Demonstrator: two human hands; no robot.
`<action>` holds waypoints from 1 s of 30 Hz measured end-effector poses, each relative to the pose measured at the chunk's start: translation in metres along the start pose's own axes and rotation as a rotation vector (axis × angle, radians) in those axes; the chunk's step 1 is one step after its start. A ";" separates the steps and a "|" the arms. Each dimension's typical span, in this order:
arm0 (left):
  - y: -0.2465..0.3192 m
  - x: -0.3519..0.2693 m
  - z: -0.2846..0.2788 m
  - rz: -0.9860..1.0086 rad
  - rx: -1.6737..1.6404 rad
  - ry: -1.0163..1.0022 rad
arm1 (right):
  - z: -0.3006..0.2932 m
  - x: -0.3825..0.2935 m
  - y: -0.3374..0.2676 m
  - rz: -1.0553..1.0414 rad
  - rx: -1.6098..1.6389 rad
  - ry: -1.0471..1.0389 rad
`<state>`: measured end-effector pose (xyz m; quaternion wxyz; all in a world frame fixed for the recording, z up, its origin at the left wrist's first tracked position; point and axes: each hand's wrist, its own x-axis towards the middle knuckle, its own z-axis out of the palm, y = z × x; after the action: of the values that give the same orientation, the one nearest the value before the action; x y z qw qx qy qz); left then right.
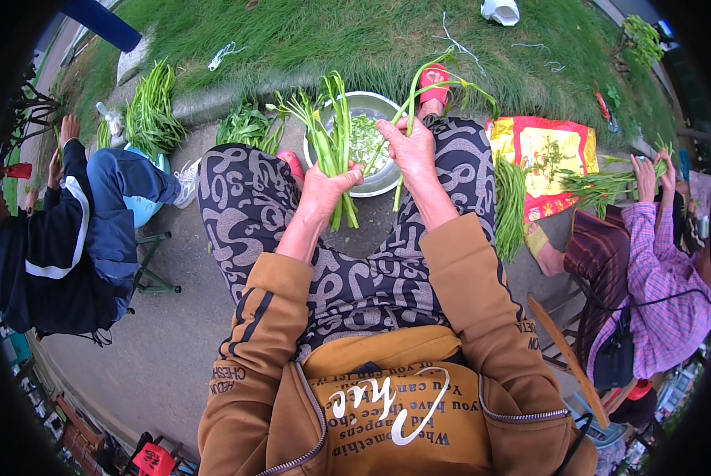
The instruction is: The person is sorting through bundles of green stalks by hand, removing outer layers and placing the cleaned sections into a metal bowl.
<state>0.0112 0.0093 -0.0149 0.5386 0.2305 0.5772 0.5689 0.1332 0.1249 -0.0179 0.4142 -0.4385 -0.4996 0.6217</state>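
Observation:
A bunch of thick green stems (327, 143) is gripped in my left hand (329, 184), its cut ends pointing down between my knees. My right hand (411, 147) pinches a few long, bent green stems (418, 86) with leafy tips toward the grass. Between and beyond both hands, a round metal basin (374, 191) rests on the pavement by my feet. Short cut green pieces (364, 135) float or lie in it, partly hidden by the left bunch. Leafy greens (245, 128) are heaped just left of the basin.
Long green stems (510, 205) lie by my right thigh, beside a red and yellow printed bag (561, 154). At right a seated person (659, 285) handles greens. Another person (64, 238) sits at left near a blue basin (144, 208) and a stem pile (153, 113). A curb (207, 107) borders the grass.

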 end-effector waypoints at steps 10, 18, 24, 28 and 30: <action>-0.001 -0.001 0.001 -0.041 0.060 -0.061 | 0.002 0.000 0.002 -0.010 -0.052 -0.001; 0.001 -0.005 0.004 -0.042 0.110 -0.030 | 0.003 -0.001 0.002 -0.013 -0.044 -0.021; 0.001 -0.003 0.004 -0.018 0.115 -0.016 | 0.003 -0.001 0.002 -0.015 -0.059 -0.037; 0.000 -0.002 0.004 -0.033 0.109 0.011 | 0.004 -0.002 0.001 -0.011 -0.008 -0.081; 0.001 -0.002 0.006 -0.038 0.107 0.027 | 0.005 -0.003 0.001 0.003 0.036 -0.103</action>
<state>0.0165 0.0098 -0.0123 0.5283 0.2401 0.6185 0.5297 0.1294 0.1211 -0.0176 0.3946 -0.3990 -0.5083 0.6532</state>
